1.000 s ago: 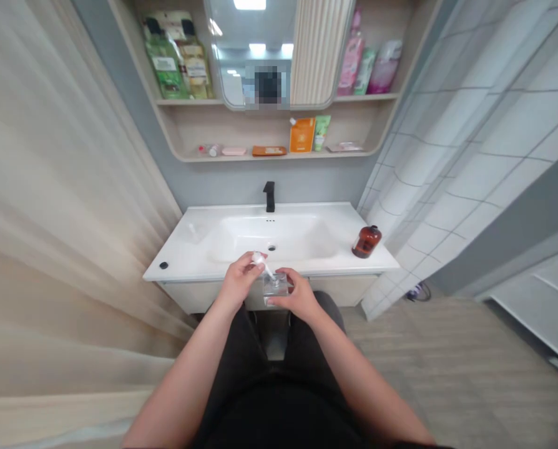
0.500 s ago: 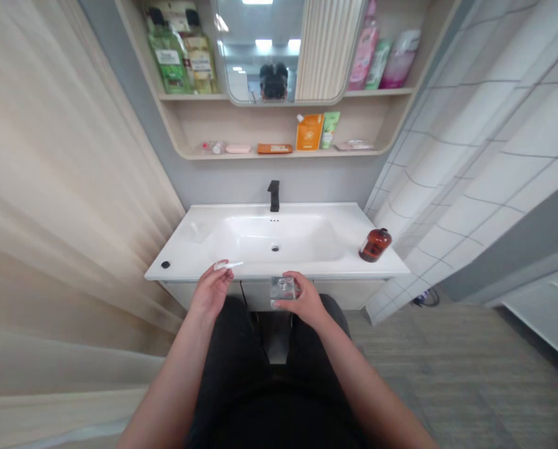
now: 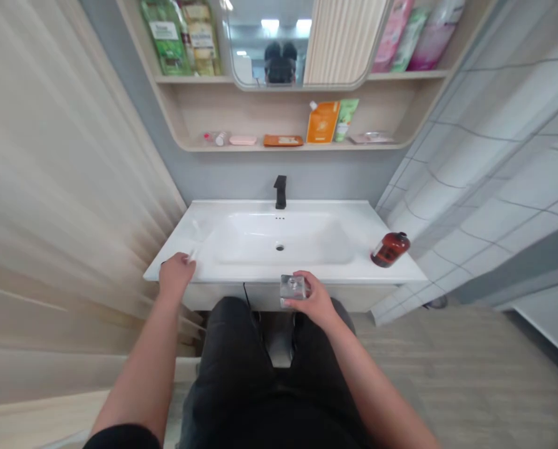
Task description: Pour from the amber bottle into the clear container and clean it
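At the left front corner of the white counter, my left hand is closed, its fingers bent down near the surface. A slim white piece with a narrow tip sticks out past its fingers; its exact kind is too small to tell. My right hand grips a clear square glass bottle from its right side, in front of the counter edge. The bottle looks open at its top. A see-through item lies on the counter behind my left hand, hard to make out.
A white washbasin with a black faucet fills the counter's middle. An amber bottle lies tilted or leans at the right end. Above, a wall shelf holds several toiletries around a mirror. A curtain hangs at left.
My left hand has moved left and down to the counter corner with the slim white piece, covering the spot of a small round black thing. My right hand keeps its grip on the glass bottle.
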The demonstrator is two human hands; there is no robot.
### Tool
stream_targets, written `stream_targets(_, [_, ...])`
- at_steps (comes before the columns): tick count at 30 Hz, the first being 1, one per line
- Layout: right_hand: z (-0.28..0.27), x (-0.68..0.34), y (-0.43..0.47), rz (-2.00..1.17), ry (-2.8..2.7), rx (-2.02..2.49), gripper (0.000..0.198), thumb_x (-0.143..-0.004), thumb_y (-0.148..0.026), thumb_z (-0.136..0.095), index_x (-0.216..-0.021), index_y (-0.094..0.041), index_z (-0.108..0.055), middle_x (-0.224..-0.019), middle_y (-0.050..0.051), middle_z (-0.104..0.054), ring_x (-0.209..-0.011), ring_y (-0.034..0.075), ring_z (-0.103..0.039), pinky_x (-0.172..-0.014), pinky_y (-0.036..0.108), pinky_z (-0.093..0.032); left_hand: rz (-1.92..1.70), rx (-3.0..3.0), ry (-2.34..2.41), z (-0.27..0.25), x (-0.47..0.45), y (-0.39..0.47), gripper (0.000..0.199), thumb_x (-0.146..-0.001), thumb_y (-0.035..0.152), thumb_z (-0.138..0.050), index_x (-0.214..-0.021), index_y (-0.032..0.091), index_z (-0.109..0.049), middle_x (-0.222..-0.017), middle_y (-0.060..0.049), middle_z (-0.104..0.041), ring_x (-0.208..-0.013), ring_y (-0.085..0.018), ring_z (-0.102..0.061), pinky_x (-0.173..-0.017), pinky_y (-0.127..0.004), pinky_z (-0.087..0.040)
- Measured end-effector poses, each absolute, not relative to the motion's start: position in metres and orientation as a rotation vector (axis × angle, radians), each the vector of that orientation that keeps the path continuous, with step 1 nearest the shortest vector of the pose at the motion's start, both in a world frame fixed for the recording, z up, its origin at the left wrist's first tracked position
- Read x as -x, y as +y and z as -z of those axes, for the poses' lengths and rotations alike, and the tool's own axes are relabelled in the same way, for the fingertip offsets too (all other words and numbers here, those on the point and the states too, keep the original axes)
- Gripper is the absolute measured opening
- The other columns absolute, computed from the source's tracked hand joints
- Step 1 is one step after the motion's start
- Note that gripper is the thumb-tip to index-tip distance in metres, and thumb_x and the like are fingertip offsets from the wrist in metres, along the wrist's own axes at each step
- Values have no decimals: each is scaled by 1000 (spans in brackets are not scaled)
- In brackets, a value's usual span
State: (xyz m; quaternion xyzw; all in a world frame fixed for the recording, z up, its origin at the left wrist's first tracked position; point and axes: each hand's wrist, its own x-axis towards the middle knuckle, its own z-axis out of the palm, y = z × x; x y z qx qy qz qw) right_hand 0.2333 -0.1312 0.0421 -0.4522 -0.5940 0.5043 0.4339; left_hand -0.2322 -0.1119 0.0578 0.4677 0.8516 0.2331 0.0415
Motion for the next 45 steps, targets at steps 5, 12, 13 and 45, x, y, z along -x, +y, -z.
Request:
stream_targets(5, [-41, -240, -130, -1252, -1460, 1134, 85, -56, -46, -110, -129, -26, -73, -123, 8, -77, -111, 31, -76, -93, 45, -70, -525, -1424, 2699, -58, 239, -100, 43, -90, 38, -70, -123, 13, -82, -122, -26, -85, -121, -47, -78, -102, -51, -58])
stream_targets(12, [-43, -243, -129, -1252, -1462, 1128, 85, -57, -45, -110, -130, -26, -73, -119, 7, -77, -108, 29, -76, -92, 43, -70, -690, -1588, 2754, -68, 221, -117, 56, -96, 37, -64, -141, 5, -73, -136, -31, -75, -135, -47, -67, -121, -57, -49])
stream_targets(13, [-43, -242, -129, -1255, -1462, 1121, 85, -57, -45, -110, -130, -26, -72, -118, 7, -77, -107, 29, -76, -92, 43, -70, -797, -1615, 2768, -69, 213, -122, 55, -97, 36, -64, -142, 6, -72, -140, -31, -73, -140, -48, -63, -125, -60, -45])
stream_targets(45, [-47, -368, -84, -331, -1070, 1338, 79, -92, -66, -81, -156, -24, -60, -149, 19, -68, -136, 38, -68, -107, 57, -64, -1478, -1110, 1167, -50, 1, -169, 92, -55, 37, -113, -134, 26, -68, -135, -11, -80, -117, -32, -82, -109, -52, -66])
